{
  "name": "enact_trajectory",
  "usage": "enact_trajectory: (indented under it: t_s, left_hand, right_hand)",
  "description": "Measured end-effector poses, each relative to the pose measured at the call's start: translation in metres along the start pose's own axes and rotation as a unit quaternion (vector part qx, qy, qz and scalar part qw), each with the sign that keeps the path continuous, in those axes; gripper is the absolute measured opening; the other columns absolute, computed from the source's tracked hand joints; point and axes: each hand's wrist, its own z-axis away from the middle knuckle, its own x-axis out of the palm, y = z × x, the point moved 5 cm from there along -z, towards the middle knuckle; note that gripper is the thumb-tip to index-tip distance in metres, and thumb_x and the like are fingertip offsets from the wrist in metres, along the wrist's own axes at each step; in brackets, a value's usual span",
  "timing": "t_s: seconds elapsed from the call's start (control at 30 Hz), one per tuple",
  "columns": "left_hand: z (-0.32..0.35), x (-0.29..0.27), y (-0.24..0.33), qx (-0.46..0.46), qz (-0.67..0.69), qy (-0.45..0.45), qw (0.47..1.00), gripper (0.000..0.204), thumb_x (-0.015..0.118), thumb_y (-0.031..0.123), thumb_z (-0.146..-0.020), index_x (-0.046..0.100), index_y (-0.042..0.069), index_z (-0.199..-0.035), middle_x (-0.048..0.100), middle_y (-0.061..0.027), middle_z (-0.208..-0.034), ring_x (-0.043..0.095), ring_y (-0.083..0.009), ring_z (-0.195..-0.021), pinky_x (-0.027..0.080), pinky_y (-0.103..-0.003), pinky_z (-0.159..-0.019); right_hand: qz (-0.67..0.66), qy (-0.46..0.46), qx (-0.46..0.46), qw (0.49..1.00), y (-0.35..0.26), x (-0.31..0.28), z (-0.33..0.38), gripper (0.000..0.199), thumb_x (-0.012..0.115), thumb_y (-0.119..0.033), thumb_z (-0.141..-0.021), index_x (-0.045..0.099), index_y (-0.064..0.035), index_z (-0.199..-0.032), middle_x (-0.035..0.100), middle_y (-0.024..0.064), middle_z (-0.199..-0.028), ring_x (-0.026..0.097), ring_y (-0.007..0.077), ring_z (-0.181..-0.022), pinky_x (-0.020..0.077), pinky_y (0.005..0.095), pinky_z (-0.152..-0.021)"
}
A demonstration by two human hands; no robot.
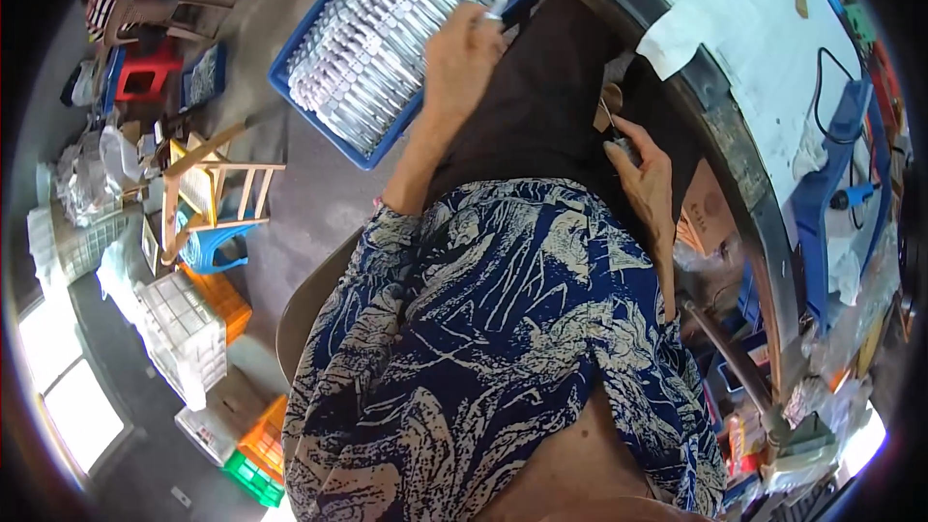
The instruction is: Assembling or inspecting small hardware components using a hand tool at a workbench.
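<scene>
My left hand (466, 60) is closed at the right edge of a blue tray (277, 72), its fingers pinching a small silvery-white piece (497, 10). Dense rows of slim, shiny metal pieces (372, 48) fill that tray; their exact kind is hard to make out. Over the dark cloth on my lap, my right hand (646, 174) is closed around a small dark-handled tool (624, 147). A thin metal tip (607, 114) points up from it, and my fingers cover much of the grip.
A worktable (735, 126) with a pale cover curves along my right, a blue plastic frame (822, 203) on it. Leftward stand a wooden chair (174, 188), a white crate (184, 319) and a red stool (147, 71). A metal bar (725, 343) crosses beneath the table.
</scene>
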Motion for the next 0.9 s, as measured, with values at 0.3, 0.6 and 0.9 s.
enact_trajectory:
  t_s: [0.3, 0.6, 0.9]
  left_hand:
    - [0.002, -0.132, -0.091, -0.108, -0.078, 0.256, 0.958, 0.02, 0.063, 0.009, -0.074, 0.064, -0.006, -0.088, 0.061, -0.0071, -0.069, 0.053, -0.0104, -0.062, 0.042, -0.025, -0.054]
    - [-0.008, -0.125, -0.113, -0.177, -0.028, 0.251, 0.951, 0.013, 0.062, 0.007, -0.072, 0.062, -0.005, -0.075, 0.057, -0.0084, -0.057, 0.052, -0.0126, -0.044, 0.039, -0.025, -0.042]
    - [-0.005, -0.122, -0.101, -0.175, -0.157, 0.207, 0.95, 0.013, 0.061, 0.009, -0.071, 0.061, -0.004, -0.068, 0.057, -0.0091, -0.05, 0.056, -0.0148, -0.045, 0.042, -0.027, -0.047]
  right_hand:
    - [0.103, -0.014, -0.04, 0.994, -0.005, 0.01, 0.003, 0.031, 0.06, -0.018, -0.079, 0.058, -0.0122, -0.109, 0.063, 0.016, -0.085, 0.061, 0.0297, -0.072, 0.0463, 0.0341, -0.065]
    - [0.137, -0.014, -0.06, 0.989, -0.006, 0.007, 0.005, 0.03, 0.061, -0.017, -0.078, 0.057, -0.011, -0.108, 0.063, 0.0166, -0.093, 0.062, 0.0318, -0.076, 0.047, 0.0367, -0.067]
    - [0.159, -0.014, -0.072, 0.984, -0.009, 0.008, 0.006, 0.031, 0.062, -0.015, -0.078, 0.057, -0.0088, -0.107, 0.062, 0.0168, -0.092, 0.061, 0.0339, -0.077, 0.047, 0.0383, -0.066]
